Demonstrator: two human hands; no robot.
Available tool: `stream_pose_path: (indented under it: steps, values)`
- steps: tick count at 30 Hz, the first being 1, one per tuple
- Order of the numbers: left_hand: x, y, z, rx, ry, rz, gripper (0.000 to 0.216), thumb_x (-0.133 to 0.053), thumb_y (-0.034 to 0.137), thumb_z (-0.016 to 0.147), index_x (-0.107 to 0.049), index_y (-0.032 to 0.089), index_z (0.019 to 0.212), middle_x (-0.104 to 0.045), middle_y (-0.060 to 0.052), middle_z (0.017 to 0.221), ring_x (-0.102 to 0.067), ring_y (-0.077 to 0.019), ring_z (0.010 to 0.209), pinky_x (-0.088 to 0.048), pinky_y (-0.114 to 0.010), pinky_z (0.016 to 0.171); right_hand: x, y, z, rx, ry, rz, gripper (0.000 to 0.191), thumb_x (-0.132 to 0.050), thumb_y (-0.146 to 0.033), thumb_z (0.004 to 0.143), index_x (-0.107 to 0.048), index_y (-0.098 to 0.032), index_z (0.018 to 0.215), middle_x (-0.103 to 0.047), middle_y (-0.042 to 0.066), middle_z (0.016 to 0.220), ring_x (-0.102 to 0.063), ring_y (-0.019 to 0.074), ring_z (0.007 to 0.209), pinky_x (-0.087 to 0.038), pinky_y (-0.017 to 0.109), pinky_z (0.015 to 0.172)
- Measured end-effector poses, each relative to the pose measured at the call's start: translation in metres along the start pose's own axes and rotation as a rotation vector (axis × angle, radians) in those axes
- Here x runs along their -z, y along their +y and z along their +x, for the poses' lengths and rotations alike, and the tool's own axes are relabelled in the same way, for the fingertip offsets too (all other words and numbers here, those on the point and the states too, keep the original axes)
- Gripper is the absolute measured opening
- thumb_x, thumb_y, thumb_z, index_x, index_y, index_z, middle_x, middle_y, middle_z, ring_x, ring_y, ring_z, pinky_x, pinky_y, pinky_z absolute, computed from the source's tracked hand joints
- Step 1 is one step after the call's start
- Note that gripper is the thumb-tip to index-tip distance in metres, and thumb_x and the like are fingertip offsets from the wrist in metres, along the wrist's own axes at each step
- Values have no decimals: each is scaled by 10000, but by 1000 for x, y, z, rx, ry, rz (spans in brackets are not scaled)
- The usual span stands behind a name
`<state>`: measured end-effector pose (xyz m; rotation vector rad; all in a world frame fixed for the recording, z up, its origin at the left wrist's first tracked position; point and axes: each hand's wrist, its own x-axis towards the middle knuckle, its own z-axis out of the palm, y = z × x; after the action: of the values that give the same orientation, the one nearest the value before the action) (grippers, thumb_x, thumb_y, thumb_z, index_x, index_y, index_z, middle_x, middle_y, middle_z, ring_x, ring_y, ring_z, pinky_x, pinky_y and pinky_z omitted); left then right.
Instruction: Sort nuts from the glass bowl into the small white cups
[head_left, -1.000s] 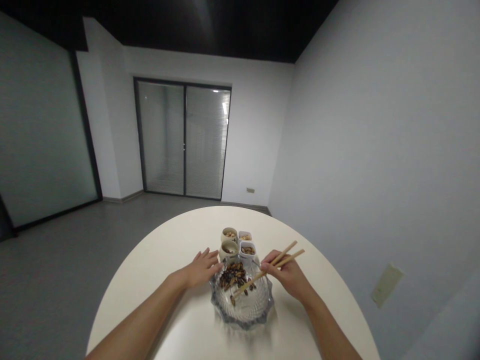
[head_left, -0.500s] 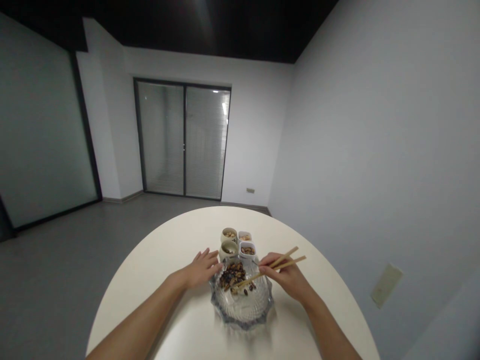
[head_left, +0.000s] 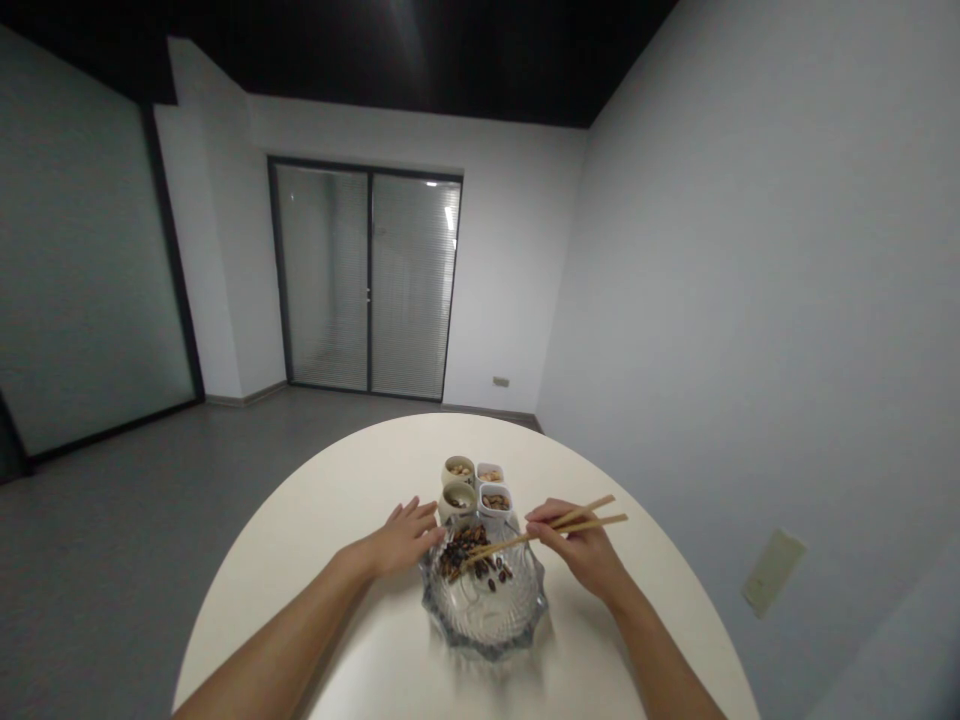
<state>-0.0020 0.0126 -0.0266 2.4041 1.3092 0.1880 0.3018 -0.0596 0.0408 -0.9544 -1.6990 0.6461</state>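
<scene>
A clear glass bowl [head_left: 491,622] with a scalloped rim stands on the table. Dark brown dried pieces [head_left: 459,556] are heaped in its far left part, with several loose ones nearer the middle. My right hand [head_left: 574,540] grips a pair of wooden chopsticks [head_left: 510,543], their tips down among the pieces; whether anything is pinched between the tips is too small to tell. My left hand [head_left: 405,537] has its fingers stretched out, the fingertips at the bowl's left rim.
Just beyond the bowl are two round cups, a far cup [head_left: 458,468] and a near cup [head_left: 458,499], beside two white square dishes, a far dish [head_left: 490,475] and a near dish [head_left: 495,500], holding small pieces. All stand on a round white table [head_left: 337,480] near the right wall.
My right hand has shifted slightly right with the chopsticks, and their tips have moved up toward the heap. My left hand and the bowl have stayed put.
</scene>
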Motion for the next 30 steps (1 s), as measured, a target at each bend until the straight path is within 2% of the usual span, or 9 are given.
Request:
stream_pose_path:
  steps: [10, 14, 25, 30]
  values:
    - [0, 3, -1, 0, 5, 19, 583, -172, 602, 1043, -420, 303, 1477, -240, -56, 1600, -95, -358, 1467, -83, -592, 1149, 0, 4, 2, -22, 94, -2, 178, -756, -392, 780, -769, -215, 791, -726, 42, 746, -663, 202, 714, -548, 320, 667]
    - [-1, 1, 0, -6, 4, 20, 609, -164, 611, 1039, -442, 274, 1464, -235, -72, 1600, -95, -358, 1467, -86, -585, 1152, 2, 8, 3, -14, 139, -35, 183, -753, -396, 779, -771, -214, 793, -715, 40, 728, -643, 192, 673, -541, 310, 616]
    - [-7, -7, 0, -6, 18, -6, 623, -171, 638, 1026, -467, 290, 1449, -238, -54, 1601, -85, -359, 1468, -73, -580, 1155, 8, 22, 8, 64, 381, -36, 212, -744, -431, 784, -759, -221, 808, -708, 52, 766, -616, 193, 657, -526, 313, 550]
    - [-8, -10, 1, -16, 24, -15, 607, -184, 638, 1027, -464, 303, 1449, -230, -50, 1603, -74, -359, 1469, -72, -593, 1149, 6, 24, 8, 58, 391, -52, 201, -743, -417, 785, -755, -218, 812, -709, 44, 753, -617, 190, 655, -536, 322, 583]
